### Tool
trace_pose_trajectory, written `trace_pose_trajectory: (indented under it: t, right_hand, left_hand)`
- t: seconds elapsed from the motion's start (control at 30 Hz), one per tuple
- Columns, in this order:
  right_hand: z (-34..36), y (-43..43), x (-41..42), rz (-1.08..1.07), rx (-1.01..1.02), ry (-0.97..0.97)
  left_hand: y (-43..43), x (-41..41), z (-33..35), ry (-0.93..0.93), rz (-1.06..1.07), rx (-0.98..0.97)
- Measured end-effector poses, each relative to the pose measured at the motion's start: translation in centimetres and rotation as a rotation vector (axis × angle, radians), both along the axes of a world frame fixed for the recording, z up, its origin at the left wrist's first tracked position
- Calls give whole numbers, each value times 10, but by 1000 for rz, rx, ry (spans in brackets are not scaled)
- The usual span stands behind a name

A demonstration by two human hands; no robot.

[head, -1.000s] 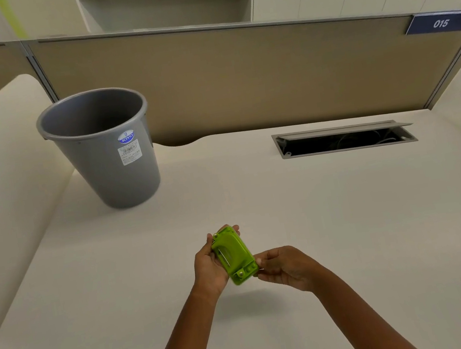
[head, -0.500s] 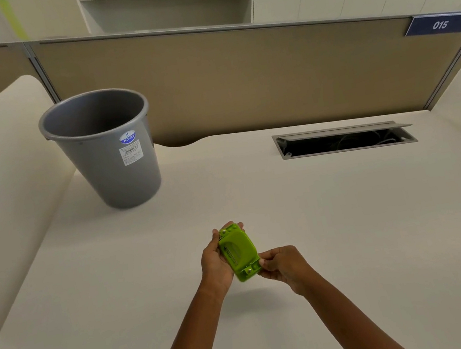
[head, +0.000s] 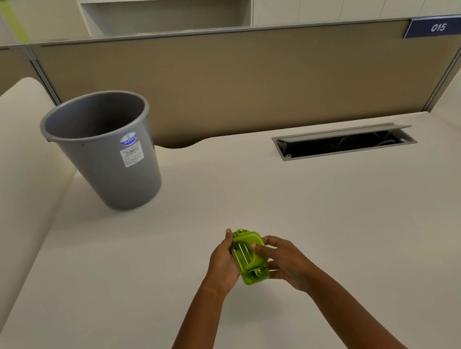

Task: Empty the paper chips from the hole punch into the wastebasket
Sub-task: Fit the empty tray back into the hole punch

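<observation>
A small lime-green hole punch (head: 249, 262) is held above the cream desk (head: 353, 230) with its underside turned up towards me. My left hand (head: 222, 263) grips its left side. My right hand (head: 285, 259) grips its right side, the thumb lying across the green bottom cover. A grey plastic wastebasket (head: 108, 151) with a white label stands upright on the desk at the far left, well apart from both hands. Its inside is dark and I cannot tell what lies in it.
A tan partition wall (head: 239, 82) closes the back of the desk. An open cable hatch (head: 342, 143) sits in the desk at the back right. White cabinets and shelves rise behind the partition. A second cream surface lies to the left.
My right hand has slid up from the punch's near end onto its right side, with the thumb now on the bottom cover. The punch has turned slightly more upright.
</observation>
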State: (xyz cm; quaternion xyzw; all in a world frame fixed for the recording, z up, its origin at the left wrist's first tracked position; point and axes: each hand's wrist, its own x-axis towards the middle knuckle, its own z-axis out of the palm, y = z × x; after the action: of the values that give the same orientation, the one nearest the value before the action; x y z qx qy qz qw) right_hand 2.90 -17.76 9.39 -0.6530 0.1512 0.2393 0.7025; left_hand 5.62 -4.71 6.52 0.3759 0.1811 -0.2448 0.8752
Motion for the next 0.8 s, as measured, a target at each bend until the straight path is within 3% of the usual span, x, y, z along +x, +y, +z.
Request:
trace_pose_trajectory:
  t: [0.2, 0.4, 0.8]
  right_hand:
    - [-6, -6, 3, -151, -3, 22]
    - [-9, -11, 10, -272, -48, 8]
    - [-19, -2, 12, -245, -211, -41]
  left_hand:
    - [0, -10, -2, -145, -202, 206]
    - [0, -20, -7, -140, -308, 428]
    - [-16, -24, -14, -14, -133, 697]
